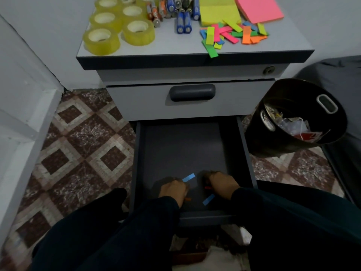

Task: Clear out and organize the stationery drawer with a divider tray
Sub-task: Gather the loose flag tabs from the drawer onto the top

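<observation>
The drawer (181,149) is nearly emptied: tape rolls (101,41), batteries (183,22) and sticky notes (234,34) are laid out on the tabletop (175,47) far above. A few paper strips (188,177) are left near its front. Strips appear pinched by the curled left hand (172,189) and right hand (222,185). No divider tray is seen.

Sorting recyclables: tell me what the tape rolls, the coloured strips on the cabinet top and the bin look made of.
Tape rolls: glossy, translucent yellowish plastic film wound on pale, probably cardboard cores.
Coloured strips: thin matte neon paper, probably sticky flags; flat and opaque.
Bin: shiny black moulded plastic, judging by its highlights and cut-out handles.
</observation>
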